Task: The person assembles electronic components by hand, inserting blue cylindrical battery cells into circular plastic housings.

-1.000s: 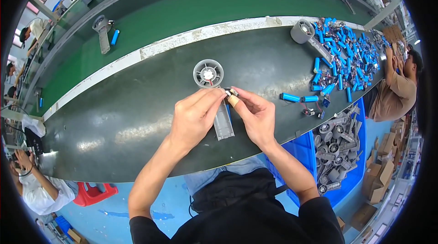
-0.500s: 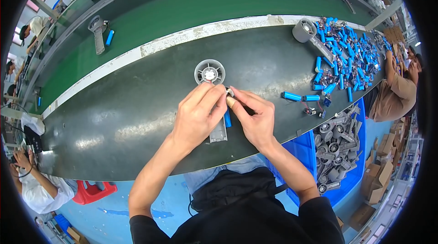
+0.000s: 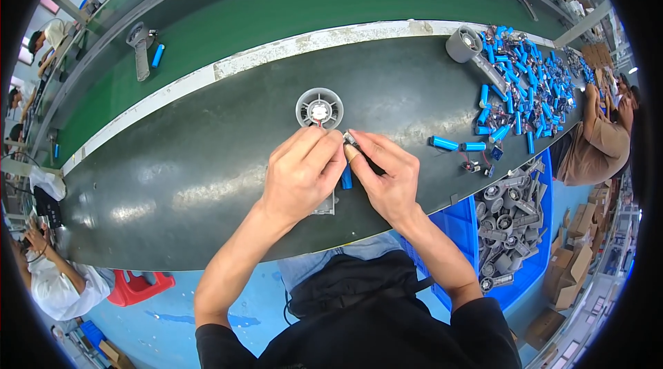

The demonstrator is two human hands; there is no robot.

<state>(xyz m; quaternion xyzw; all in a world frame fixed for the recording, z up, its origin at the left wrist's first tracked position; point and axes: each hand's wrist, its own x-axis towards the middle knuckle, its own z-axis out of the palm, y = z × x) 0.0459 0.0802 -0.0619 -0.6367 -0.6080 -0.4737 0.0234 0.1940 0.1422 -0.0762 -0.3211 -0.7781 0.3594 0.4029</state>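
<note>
Both my hands meet over a grey plastic fan housing that lies on the dark worktop. Its round fan end points away from me, and the handle part shows below my fingers. My left hand is closed in a pinch near the red wires at the fan's hub; what its fingertips grip is hidden. In my right hand, thumb and fingers pinch a small dark part with a silvery piece, perhaps a circuit board. Below it, between the hands, a blue cylindrical battery shows in part.
At the right lies a heap of blue batteries with wired boards, with another grey fan housing beside it. A blue bin of grey housings stands below the table edge. Beyond the pale strip, a green belt carries parts. Other people sit at both sides.
My hands stay pinched together over the housing with only slight finger shifts. On the green belt, the housing and battery at the left have moved a little further left.
</note>
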